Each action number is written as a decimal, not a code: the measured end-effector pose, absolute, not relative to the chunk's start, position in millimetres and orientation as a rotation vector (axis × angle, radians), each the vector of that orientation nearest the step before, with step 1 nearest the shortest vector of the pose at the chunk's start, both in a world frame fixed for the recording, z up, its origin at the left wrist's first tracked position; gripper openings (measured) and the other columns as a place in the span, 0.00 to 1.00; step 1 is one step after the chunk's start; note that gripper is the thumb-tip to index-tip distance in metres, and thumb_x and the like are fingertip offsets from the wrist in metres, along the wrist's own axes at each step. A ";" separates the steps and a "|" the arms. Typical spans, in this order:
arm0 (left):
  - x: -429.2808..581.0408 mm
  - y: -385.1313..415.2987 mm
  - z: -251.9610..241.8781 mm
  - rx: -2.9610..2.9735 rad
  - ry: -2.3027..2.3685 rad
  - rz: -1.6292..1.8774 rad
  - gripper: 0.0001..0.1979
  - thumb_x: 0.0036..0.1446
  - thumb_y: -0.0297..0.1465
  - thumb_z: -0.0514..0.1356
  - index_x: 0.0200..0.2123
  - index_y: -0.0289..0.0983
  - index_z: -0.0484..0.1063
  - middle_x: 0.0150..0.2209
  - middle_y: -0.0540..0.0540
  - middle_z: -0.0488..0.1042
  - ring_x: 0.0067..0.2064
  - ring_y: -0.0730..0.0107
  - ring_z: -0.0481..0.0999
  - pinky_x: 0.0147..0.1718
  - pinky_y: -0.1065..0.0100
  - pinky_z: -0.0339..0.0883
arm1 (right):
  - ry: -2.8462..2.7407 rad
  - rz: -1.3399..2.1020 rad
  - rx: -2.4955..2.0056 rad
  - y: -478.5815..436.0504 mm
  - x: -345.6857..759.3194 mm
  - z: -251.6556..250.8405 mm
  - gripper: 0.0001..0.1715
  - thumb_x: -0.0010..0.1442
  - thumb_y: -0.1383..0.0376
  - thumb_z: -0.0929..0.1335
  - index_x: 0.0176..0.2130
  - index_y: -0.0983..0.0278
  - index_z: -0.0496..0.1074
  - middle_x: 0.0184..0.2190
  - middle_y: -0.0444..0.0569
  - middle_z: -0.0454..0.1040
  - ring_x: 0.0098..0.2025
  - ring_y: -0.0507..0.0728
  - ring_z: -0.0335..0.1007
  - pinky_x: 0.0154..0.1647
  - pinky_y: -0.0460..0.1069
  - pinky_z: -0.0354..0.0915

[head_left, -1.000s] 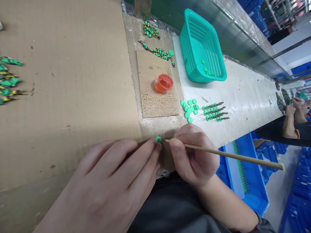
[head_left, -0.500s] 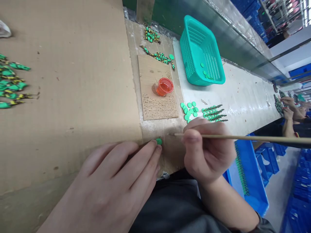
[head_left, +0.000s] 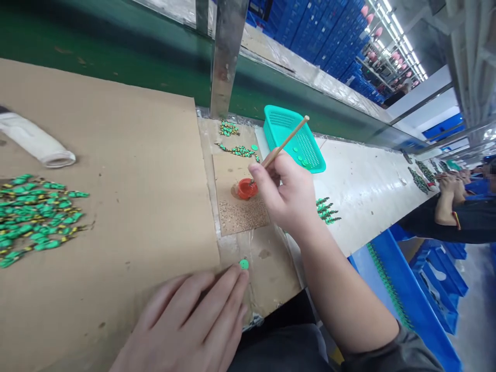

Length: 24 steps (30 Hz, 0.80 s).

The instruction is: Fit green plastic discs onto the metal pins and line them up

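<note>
My left hand (head_left: 194, 315) lies over the table edge, its fingertips closed on a small green disc (head_left: 244, 264) that rests on the cardboard-covered surface. My right hand (head_left: 289, 194) grips a thin wooden-handled paintbrush (head_left: 291, 135), tilted with its tip down inside a small red cup (head_left: 245, 191) of liquid. The cup stands on a speckled brown board (head_left: 242, 217). Just beyond my right wrist are green pieces with dark twisted ends (head_left: 327, 211); loose green discs near there are hidden behind my hand.
A turquoise basket (head_left: 282, 119) holding several green discs stands behind my right hand. Green, black and yellow pieces (head_left: 39, 217) are heaped at left near a white roll (head_left: 39, 139). A metal post (head_left: 225, 62) rises at the back. Blue bins (head_left: 411, 289) and other people are at right.
My right hand has moved up and away from beside the green disc, taking the brush tip into the red cup. The view has tilted upward. My left hand stays on the disc.
</note>
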State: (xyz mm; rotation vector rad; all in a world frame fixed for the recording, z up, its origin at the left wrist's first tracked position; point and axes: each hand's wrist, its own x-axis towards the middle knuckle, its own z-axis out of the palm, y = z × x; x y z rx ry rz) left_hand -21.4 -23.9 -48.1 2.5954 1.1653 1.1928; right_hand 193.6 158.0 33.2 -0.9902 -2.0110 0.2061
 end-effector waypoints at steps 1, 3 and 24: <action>-20.6 -24.1 -48.3 2.568 1.192 1.210 0.17 0.82 0.31 0.63 0.65 0.40 0.87 0.62 0.44 0.91 0.58 0.54 0.82 0.73 0.50 0.65 | -2.018 0.217 -0.991 157.6 193.0 32.2 0.24 0.86 0.60 0.71 0.37 0.55 0.61 0.33 0.38 0.68 0.31 0.50 0.65 0.35 0.50 0.64; -19.1 -24.2 -48.8 2.525 1.230 1.243 0.16 0.83 0.31 0.61 0.64 0.42 0.87 0.61 0.47 0.91 0.56 0.55 0.82 0.70 0.52 0.66 | -2.031 0.224 -0.996 156.8 192.3 31.3 0.24 0.86 0.59 0.71 0.37 0.55 0.61 0.33 0.38 0.67 0.31 0.51 0.65 0.36 0.50 0.64; -16.1 -22.5 -51.7 2.515 1.245 1.308 0.16 0.81 0.30 0.63 0.62 0.42 0.87 0.62 0.48 0.91 0.56 0.55 0.83 0.64 0.52 0.68 | -2.043 0.195 -0.943 158.8 193.6 26.5 0.23 0.84 0.65 0.72 0.37 0.55 0.61 0.32 0.37 0.66 0.31 0.50 0.64 0.35 0.49 0.61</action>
